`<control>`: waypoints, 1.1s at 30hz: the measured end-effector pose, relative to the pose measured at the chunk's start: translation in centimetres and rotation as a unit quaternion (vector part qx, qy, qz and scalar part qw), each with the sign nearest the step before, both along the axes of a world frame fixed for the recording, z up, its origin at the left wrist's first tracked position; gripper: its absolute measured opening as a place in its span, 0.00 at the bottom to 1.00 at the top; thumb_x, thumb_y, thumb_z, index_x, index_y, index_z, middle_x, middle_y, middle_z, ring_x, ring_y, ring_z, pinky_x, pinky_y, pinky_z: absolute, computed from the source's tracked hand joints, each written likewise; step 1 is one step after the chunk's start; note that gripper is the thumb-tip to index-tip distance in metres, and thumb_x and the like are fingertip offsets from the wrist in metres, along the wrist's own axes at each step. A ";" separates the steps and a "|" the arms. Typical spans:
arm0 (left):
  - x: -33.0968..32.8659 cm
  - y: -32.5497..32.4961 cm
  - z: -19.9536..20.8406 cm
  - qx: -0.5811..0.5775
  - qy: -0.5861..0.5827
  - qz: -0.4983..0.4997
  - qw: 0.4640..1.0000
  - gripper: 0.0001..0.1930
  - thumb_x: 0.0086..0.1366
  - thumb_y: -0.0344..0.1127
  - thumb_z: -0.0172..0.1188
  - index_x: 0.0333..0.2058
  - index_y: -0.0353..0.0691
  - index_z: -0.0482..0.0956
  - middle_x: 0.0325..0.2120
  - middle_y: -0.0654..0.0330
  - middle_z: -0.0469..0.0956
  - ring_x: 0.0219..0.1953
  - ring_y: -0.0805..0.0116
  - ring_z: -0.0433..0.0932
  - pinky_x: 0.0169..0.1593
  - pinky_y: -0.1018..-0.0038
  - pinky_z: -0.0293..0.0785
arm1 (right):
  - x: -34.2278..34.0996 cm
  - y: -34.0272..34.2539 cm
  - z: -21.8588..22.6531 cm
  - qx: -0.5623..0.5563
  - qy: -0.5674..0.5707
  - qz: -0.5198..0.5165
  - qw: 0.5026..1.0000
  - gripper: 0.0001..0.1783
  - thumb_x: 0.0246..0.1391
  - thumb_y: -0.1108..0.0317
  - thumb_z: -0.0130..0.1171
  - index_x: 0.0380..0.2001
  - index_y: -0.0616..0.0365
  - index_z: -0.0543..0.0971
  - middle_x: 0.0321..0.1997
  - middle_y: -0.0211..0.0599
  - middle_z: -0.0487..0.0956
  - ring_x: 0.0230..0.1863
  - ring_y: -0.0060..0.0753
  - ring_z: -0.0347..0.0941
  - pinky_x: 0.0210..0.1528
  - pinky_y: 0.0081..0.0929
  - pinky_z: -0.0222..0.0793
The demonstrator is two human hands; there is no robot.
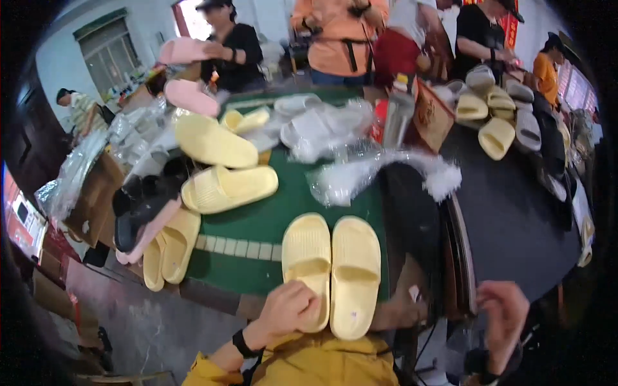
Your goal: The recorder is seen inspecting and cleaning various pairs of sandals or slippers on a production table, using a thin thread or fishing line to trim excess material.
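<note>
A pair of pale yellow slide slippers lies side by side at the table's near edge, toes pointing away from me. My left hand (291, 307) is closed and rests on the heel part of the left slipper (306, 248); whatever its fingers hold, if anything, is hidden. The right slipper (356, 257) lies beside it, untouched, with a small mark on its heel. Off to the right, beside the dark table's edge, my right hand (505, 310) hangs with bent fingers apart, and no object shows in it.
More yellow slippers (230, 188) and black ones (147, 215) lie left on the green table (257, 222). Clear plastic bags (335, 125) cover its far side. On the right, a black table (515, 199) bears piled slippers (496, 136). Several people stand beyond, one holding a pink slipper (183, 51).
</note>
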State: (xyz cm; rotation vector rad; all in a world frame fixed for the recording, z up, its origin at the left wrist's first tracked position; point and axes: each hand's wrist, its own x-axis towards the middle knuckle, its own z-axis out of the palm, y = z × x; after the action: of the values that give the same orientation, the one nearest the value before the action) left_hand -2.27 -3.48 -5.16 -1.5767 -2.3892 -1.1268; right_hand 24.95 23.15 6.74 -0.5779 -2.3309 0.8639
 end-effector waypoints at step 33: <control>-2.8 1.8 -1.2 -0.052 0.038 0.003 0.998 0.26 0.62 0.44 0.62 0.51 0.31 0.68 0.38 0.46 0.74 0.42 0.47 0.76 0.46 0.61 0.75 | -27.3 2.7 -11.3 0.004 -0.079 0.154 0.985 0.11 0.51 0.73 0.61 0.38 0.65 0.82 0.33 0.46 0.83 0.35 0.38 0.82 0.40 0.29 0.77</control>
State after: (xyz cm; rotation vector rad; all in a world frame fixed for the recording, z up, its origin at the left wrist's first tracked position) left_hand -5.07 -1.72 -6.39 -1.6097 -2.4387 -0.9376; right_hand -2.40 25.84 -4.58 -0.2947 -2.6126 0.9762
